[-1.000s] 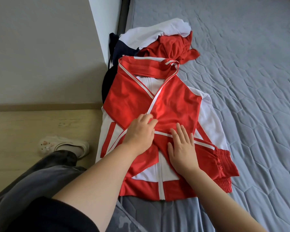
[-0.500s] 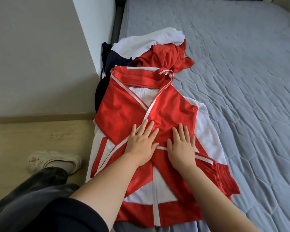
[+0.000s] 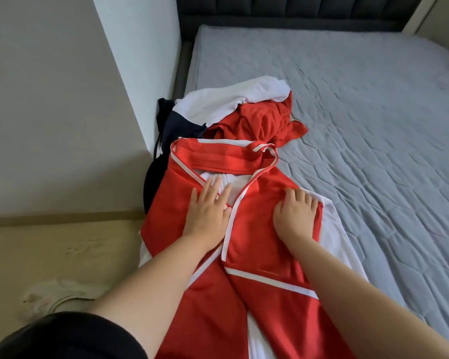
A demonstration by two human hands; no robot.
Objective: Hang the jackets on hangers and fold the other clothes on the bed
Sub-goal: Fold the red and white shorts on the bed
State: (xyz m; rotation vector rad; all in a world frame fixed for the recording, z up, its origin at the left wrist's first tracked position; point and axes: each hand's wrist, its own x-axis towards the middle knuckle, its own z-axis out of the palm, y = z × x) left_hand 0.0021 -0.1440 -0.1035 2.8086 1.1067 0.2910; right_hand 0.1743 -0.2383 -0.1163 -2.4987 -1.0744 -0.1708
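Well, from the head view, both of my hands lie palm down on the red and white jacket (image 3: 257, 255). It is spread along the near left edge of the bed (image 3: 360, 125). My left hand (image 3: 208, 211) is flat with fingers straight, pressing the left front panel. My right hand (image 3: 294, 216) presses the right panel with fingers a little bent, gripping nothing.

The jacket's left side hangs over the mattress edge toward the floor (image 3: 62, 255), so I judge the slick cloth could slide off once I lift my palms. The crossed front panels could also slip apart. The heap of red, white and dark clothes (image 3: 259, 120) touches the collar, and a pull could drag it along.

I see no basket, box or hanger. The bed alone bears the jacket and the heap.
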